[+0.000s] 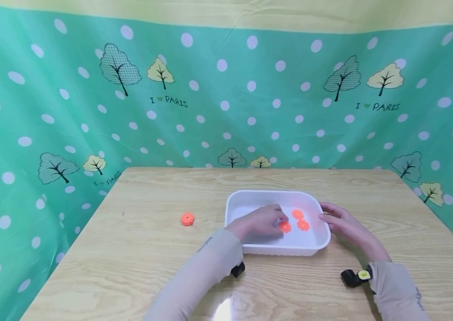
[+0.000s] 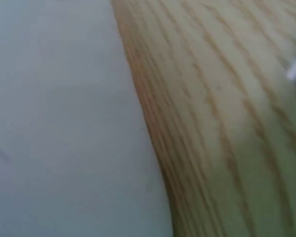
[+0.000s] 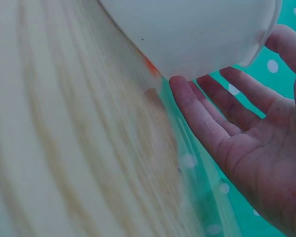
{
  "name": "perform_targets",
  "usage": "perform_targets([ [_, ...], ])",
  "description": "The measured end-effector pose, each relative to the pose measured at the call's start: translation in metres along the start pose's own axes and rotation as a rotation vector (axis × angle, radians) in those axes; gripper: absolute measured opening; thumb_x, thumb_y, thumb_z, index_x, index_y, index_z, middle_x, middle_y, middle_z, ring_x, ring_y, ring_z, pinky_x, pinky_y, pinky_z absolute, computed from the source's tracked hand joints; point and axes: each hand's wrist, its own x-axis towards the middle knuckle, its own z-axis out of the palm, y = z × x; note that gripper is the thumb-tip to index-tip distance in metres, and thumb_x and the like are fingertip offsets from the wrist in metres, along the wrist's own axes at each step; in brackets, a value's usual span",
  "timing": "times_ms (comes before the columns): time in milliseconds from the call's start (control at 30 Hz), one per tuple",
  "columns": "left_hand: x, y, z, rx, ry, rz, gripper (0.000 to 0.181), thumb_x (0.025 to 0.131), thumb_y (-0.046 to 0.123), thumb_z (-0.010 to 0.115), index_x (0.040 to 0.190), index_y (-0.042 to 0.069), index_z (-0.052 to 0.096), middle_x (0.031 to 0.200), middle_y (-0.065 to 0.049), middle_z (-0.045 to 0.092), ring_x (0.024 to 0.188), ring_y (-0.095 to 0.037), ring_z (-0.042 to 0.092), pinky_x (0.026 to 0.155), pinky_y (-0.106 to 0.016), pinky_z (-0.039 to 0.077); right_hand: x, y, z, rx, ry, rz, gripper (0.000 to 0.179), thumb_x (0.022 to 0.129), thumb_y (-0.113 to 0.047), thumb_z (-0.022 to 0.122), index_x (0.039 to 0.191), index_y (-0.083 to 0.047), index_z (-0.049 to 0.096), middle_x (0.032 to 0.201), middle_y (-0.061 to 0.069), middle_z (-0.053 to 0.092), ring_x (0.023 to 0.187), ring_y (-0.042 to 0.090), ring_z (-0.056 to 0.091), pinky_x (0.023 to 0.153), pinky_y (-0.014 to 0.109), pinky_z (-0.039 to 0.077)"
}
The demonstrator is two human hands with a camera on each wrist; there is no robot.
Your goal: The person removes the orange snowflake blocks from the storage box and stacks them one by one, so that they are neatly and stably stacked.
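Note:
A white plastic basin (image 1: 278, 250) stands on the table, with several flat orange flower-shaped pieces inside. My left hand (image 1: 261, 221) reaches into it from the left, thumb and fingers around one orange piece (image 1: 285, 227). Two more orange pieces (image 1: 303, 225) lie to the right of those fingertips. At the basin's right end, my right hand (image 1: 344, 224) holds the rim with its thumb on top. In the right wrist view, the fingers (image 3: 202, 116) of that hand lie against the outside of the basin (image 3: 197, 34). A pale surface fills much of the left wrist view.
Left of the basin, a round orange piece with a scalloped edge (image 1: 187, 219) lies on the wooden table (image 1: 130, 249). A green dotted cloth (image 1: 226, 89) hangs behind the table and along its sides. Black wrist cameras (image 1: 351, 278) sit at both cuffs.

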Motion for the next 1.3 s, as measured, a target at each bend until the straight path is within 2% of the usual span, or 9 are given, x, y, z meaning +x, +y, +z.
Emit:
perform_targets([
  [167,-0.001,0.003,0.001,0.063,-0.01,0.01,0.038,0.078,0.025,0.069,0.115,0.016,0.063,0.11,0.004,0.05,0.1,-0.008,0.044,0.088,-0.015,0.035,0.0,0.0,0.001,-0.001,0.011,-0.001,0.065,0.092,-0.032,0.051,0.142,-0.002,0.023,0.145,0.022,0.025,0.113,0.01,0.049,0.091,0.028,0.045],
  [300,-0.002,0.003,0.001,0.074,-0.011,0.01,0.032,0.078,0.025,0.069,0.108,0.018,0.065,0.106,0.004,0.051,0.098,-0.008,0.044,0.086,-0.015,0.036,0.0,-0.001,0.002,-0.007,0.018,0.009,0.065,0.091,-0.032,0.052,0.142,-0.002,0.024,0.145,0.022,0.025,0.112,0.01,0.049,0.09,0.029,0.046],
  [467,-0.001,0.002,0.001,0.035,-0.018,-0.011,0.021,0.078,0.025,0.07,0.097,0.018,0.065,0.095,0.005,0.048,0.087,-0.006,0.043,0.076,-0.014,0.036,0.0,-0.002,0.002,0.021,0.006,0.011,0.068,0.091,-0.032,0.053,0.142,0.0,0.021,0.145,0.024,0.022,0.106,0.003,0.051,0.088,0.025,0.046],
  [633,0.001,0.001,0.002,-0.022,-0.019,-0.032,0.018,0.077,0.023,0.071,0.093,0.016,0.065,0.09,0.005,0.047,0.082,-0.005,0.043,0.071,-0.013,0.036,0.0,-0.001,0.001,0.024,0.006,0.002,0.067,0.091,-0.031,0.052,0.142,0.0,0.021,0.145,0.024,0.022,0.103,-0.002,0.05,0.088,0.023,0.046],
  [733,0.001,0.0,0.002,-0.026,-0.022,-0.036,0.019,0.077,0.023,0.071,0.093,0.016,0.064,0.086,0.006,0.048,0.078,-0.004,0.044,0.069,-0.012,0.037,0.0,-0.001,0.001,0.033,0.01,0.006,0.066,0.091,-0.031,0.052,0.142,-0.001,0.022,0.145,0.023,0.023,0.101,-0.005,0.05,0.088,0.023,0.046],
  [967,0.0,-0.002,-0.004,-0.038,0.032,-0.041,0.023,0.076,0.022,0.071,0.096,0.016,0.064,0.087,0.009,0.053,0.08,-0.004,0.048,0.074,-0.013,0.039,-0.001,-0.002,0.001,0.043,0.006,-0.008,0.067,0.091,-0.031,0.052,0.142,0.001,0.022,0.145,0.024,0.022,0.103,-0.003,0.05,0.088,0.023,0.045],
  [1200,-0.005,-0.002,-0.01,-0.073,0.088,-0.044,0.026,0.076,0.022,0.071,0.099,0.015,0.064,0.091,0.009,0.054,0.084,-0.005,0.049,0.078,-0.013,0.04,0.0,0.002,0.003,0.003,0.028,0.01,0.066,0.09,-0.033,0.053,0.141,-0.002,0.026,0.144,0.022,0.026,0.117,0.017,0.046,0.094,0.034,0.044],
  [1300,-0.006,-0.002,-0.013,-0.084,0.118,-0.032,0.028,0.077,0.024,0.071,0.102,0.015,0.064,0.093,0.009,0.055,0.087,-0.005,0.05,0.079,-0.014,0.041,0.0,0.002,0.003,0.01,0.036,0.009,0.066,0.09,-0.034,0.053,0.141,-0.002,0.025,0.144,0.022,0.026,0.115,0.013,0.048,0.093,0.032,0.044],
])
